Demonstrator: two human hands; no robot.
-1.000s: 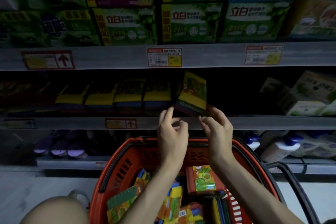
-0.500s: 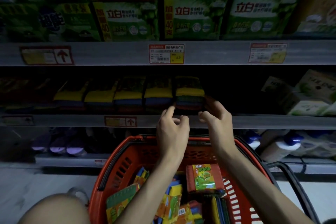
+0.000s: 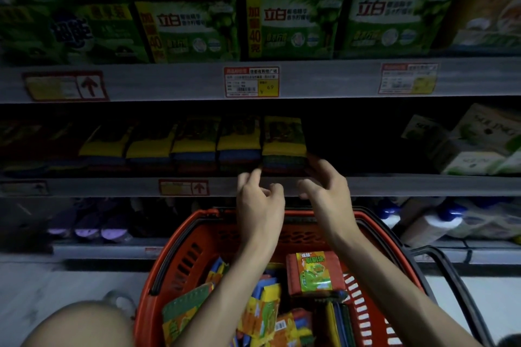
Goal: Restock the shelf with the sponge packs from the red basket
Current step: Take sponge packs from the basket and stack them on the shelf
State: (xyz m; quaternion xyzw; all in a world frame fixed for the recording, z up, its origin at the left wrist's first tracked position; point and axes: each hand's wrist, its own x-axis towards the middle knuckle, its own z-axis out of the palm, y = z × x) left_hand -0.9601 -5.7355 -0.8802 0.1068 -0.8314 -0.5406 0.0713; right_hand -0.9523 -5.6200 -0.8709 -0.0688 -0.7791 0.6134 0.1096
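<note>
A row of sponge packs lies on the dim middle shelf (image 3: 394, 184). The rightmost sponge pack (image 3: 284, 144) lies flat at the end of that row. My left hand (image 3: 259, 200) and my right hand (image 3: 324, 189) hover just in front of it at the shelf edge, fingers loosely curled and holding nothing. The right fingertips are close to the pack's lower right corner; contact is unclear. Below my arms stands the red basket (image 3: 180, 262) with several sponge packs, among them a red and green pack (image 3: 315, 273).
Green detergent boxes (image 3: 293, 25) fill the top shelf. White boxes (image 3: 479, 144) sit at the right of the middle shelf, with a dark gap between them and the sponge row. Bottles (image 3: 428, 225) line the bottom shelf. My knee (image 3: 79, 324) shows at lower left.
The sponge pack held tilted at the shelf edge a second ago now lies flat at the right end of the row. Both hands have let go and drawn back slightly.
</note>
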